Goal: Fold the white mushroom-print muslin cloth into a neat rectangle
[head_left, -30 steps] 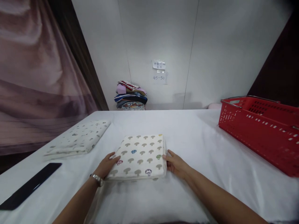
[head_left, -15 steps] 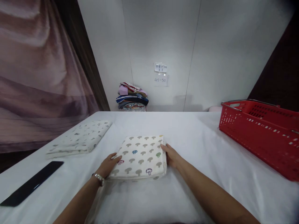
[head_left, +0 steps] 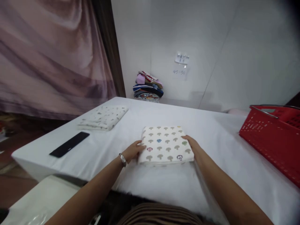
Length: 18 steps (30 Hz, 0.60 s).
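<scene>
A white-covered table [head_left: 220, 134] stands before a pale wall [head_left: 168, 28]. The left hand [head_left: 132, 151] and right hand [head_left: 194, 145] grip opposite edges of a folded mushroom-print cloth [head_left: 165, 145].

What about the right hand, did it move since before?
Yes, farther away: the right hand had its thumb level with the green mushroom print on the folded cloth; now it's beyond it.

A white-clothed bench [head_left: 217, 137] is backed by a pale grey panelled wall [head_left: 211, 37] to which two handwritten signs [head_left: 182, 58] are fixed, while the left is hung with a mauve curtain [head_left: 58, 56] above a reddish-brown floor [head_left: 11, 184].
</scene>
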Motion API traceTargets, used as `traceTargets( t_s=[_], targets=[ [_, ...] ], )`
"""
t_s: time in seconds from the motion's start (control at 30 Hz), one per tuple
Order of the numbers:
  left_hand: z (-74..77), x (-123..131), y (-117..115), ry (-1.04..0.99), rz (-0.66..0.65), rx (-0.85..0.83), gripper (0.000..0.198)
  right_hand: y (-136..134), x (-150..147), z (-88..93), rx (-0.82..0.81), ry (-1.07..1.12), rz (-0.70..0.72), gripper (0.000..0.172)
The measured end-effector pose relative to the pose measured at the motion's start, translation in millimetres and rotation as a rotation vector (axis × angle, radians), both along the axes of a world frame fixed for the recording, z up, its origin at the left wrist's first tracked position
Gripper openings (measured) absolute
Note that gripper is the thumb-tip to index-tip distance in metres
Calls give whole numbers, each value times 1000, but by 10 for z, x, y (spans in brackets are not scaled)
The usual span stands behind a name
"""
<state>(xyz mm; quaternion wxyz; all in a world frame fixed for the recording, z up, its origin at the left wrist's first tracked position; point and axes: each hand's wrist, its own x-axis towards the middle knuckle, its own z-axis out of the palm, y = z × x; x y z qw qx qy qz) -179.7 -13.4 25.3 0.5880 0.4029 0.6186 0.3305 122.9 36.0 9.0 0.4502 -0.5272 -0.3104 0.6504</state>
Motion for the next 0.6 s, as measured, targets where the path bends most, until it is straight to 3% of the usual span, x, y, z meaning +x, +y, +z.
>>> traceTargets(
  t_s=[0.1, 0.2, 0.27, 0.4, 0.6],
  targets=[
    [-88, 64, -78, -2, 45, 70, 62, 7, 90, -45, -21, -3, -20, 73],
    [-163, -3, -214, 3, 48, 85, 50, -20, 144, -91, -48, -27, -89, 91],
    [-198, -70, -347, -40, 28, 112, 48, -54, 190, -98, -51, -62, -107, 97],
    [-277, -139, -618, -60, -67, 269, 53, -146, 268, -59, -42, -190, -36, 93],
    [-382, 20, -755, 363, -77, 582, 51, -239, 241, 14, -78, -292, 31, 102]
  ],
)
